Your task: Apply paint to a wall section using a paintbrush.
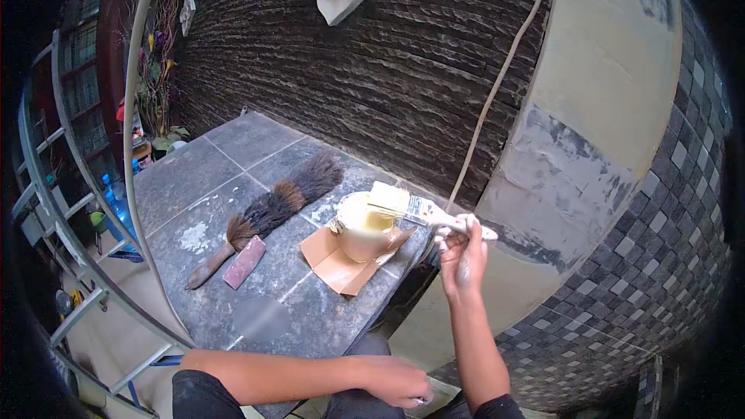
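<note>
My right hand [464, 253], smudged white on the fingers and wrist, grips the handle of a flat paintbrush [428, 210]. The brush lies nearly level, its cream-coated bristles over the rim of a small paint tub [362, 240]. Cream paint shows inside the tub. Folded brown cardboard [333, 256] spreads around the tub's base on a grey tiled ledge [279, 297]. My left hand [398, 381] is curled low over my lap, its arm reaching across from the left. No object is visible in it, though the palm side is hidden.
A dark-bristled duster [285, 198] with a wooden handle and a pinkish block [244, 262] lie left of the tub. A metal ladder [87, 311] and a hanging pale cable [131, 128] stand at left. Behind rises a dark stone wall [349, 87]; right, a partly plastered column [559, 180].
</note>
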